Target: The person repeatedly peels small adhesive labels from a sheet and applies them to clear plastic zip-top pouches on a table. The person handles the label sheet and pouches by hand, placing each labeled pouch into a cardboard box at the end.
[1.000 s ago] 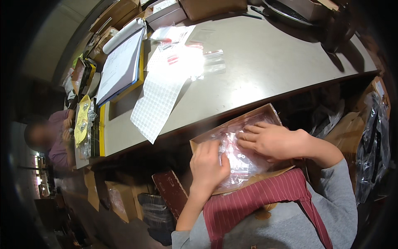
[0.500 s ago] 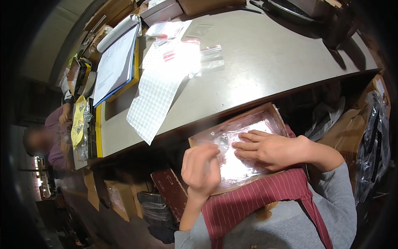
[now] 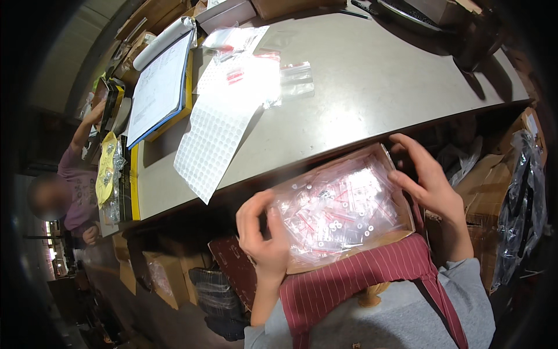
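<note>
A shallow cardboard box (image 3: 407, 210) sits against my apron, just below the table edge. Inside lies a pile of small clear zip bags (image 3: 343, 203) with red seal lines, and several small white round pieces are scattered among them. My left hand (image 3: 263, 235) curves round the box's left end, thumb toward the inside. At the opposite end my right hand (image 3: 429, 183) holds the right wall near its far corner, with the thumb over the rim and the fingers outside. Some fingertips are hidden behind the walls.
On the table (image 3: 372, 81) lie a sheet of round stickers (image 3: 212, 139), clear zip bags (image 3: 297, 80) and a clipboard of papers (image 3: 160, 87). A person (image 3: 75, 180) is at the far left. Cartons (image 3: 482, 192) with plastic wrapping stand at the right.
My right hand has moved off the bags to the box's right wall. My left hand has moved left to the other end. The bags and white pieces now show uncovered.
</note>
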`<state>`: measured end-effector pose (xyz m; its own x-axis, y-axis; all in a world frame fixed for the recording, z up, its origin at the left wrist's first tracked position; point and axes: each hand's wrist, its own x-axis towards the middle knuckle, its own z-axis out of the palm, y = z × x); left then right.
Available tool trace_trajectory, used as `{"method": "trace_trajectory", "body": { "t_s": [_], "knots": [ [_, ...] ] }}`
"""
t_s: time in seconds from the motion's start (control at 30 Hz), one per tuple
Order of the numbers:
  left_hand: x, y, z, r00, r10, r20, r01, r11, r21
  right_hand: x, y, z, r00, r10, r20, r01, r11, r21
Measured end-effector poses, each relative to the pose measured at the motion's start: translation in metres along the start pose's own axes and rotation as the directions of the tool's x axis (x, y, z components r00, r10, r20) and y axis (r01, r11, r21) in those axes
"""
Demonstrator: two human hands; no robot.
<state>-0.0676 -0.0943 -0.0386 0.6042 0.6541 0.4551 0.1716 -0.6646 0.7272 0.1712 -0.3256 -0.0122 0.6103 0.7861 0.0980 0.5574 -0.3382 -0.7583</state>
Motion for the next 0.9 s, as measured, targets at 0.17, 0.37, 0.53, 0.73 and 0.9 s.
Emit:
{"method": "trace_trajectory", "body": {
  "t_s": [0.17, 0.37, 0.53, 0.73, 0.9],
  "knots": [
    [-0.037, -0.028, -0.011, 0.956, -0.271, 0.114, 0.292, 0.916, -0.275, -0.043, 0.049, 0.040, 0.913, 0.349, 0.213, -0.401, 0.865, 0.301],
    [-0.050, -0.007, -0.006, 0.886, -0.318, 0.337, 0.463, 0.615, -0.639, -0.060, 0.027, 0.040, 0.931, 0.319, 0.179, -0.324, 0.493, 0.807],
    [-0.032, 0.032, -0.004, 0.894, -0.198, 0.401, 0.440, 0.550, -0.710, -0.066, 0.032, -0.007, 0.981, 0.180, -0.079, -0.071, 0.701, 0.710],
    [0.014, 0.060, 0.007, 0.906, 0.010, 0.424, 0.301, 0.689, -0.659, -0.051, 0.030, -0.066, 0.955, 0.161, -0.249, 0.106, 0.598, 0.794],
    [0.076, 0.093, -0.014, 0.925, 0.344, 0.162, -0.104, 0.639, -0.762, -0.020, 0.056, -0.097, 0.893, 0.195, -0.405, 0.163, 0.699, 0.696]
  ]
}}
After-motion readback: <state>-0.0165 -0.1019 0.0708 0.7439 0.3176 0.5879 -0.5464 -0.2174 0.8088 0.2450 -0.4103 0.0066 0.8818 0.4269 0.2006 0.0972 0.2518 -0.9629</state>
